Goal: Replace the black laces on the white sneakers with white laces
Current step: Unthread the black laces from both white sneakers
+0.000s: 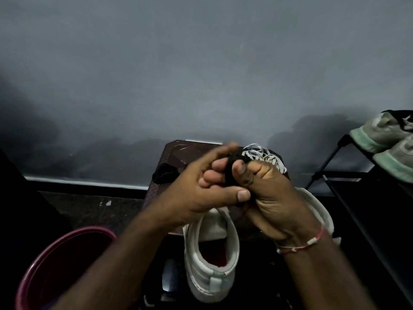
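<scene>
At frame centre, the left hand and right hand together grip a bunched black lace above a white sneaker.

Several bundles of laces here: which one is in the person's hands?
The black bundle, gripped between the left hand and right hand. The white laces and a second dark bundle lie untouched on the stool behind.

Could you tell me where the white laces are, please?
Head view: the loose white laces lie on the dark brown stool, just beyond the right hand.
</scene>
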A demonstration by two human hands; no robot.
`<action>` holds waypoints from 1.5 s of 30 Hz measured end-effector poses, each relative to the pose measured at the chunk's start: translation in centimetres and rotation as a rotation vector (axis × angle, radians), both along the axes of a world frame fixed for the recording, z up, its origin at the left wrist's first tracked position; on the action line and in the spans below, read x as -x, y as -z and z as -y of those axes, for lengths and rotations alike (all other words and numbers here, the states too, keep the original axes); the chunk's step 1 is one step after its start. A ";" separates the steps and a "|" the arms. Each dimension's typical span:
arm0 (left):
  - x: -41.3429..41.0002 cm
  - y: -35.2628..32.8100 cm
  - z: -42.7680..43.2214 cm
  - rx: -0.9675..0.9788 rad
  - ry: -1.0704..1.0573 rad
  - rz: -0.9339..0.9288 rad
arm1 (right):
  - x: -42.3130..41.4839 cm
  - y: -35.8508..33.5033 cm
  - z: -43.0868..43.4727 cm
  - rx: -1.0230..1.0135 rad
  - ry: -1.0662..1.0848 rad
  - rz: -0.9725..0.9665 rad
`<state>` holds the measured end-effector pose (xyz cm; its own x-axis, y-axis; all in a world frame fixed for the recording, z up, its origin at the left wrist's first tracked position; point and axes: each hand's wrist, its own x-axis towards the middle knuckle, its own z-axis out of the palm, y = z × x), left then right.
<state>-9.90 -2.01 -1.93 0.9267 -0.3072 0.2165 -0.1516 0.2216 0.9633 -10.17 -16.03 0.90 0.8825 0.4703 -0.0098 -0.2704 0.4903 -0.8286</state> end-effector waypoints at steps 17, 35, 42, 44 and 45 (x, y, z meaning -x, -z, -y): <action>-0.3 0.5 1.2 0.045 -0.060 0.059 | -0.8 0.7 -0.4 0.167 0.201 0.064; -0.9 1.9 2.3 -0.362 -0.531 0.202 | -1.1 2.2 -1.5 0.194 0.305 0.076; -0.7 1.8 1.9 -0.464 -0.480 0.192 | -2.7 2.6 -0.6 0.128 0.549 -0.076; -0.9 2.0 1.8 -0.394 -0.369 0.090 | -2.8 2.8 -0.4 0.125 0.518 -0.103; -0.9 2.1 1.8 -0.372 -0.341 0.080 | -2.8 2.9 -0.6 0.147 0.527 -0.095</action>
<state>-8.99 -3.84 -4.03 0.9727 -0.0598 0.2242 -0.2318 -0.2092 0.9500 -7.39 -15.42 -2.01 0.9900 -0.0471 -0.1328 -0.0964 0.4607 -0.8823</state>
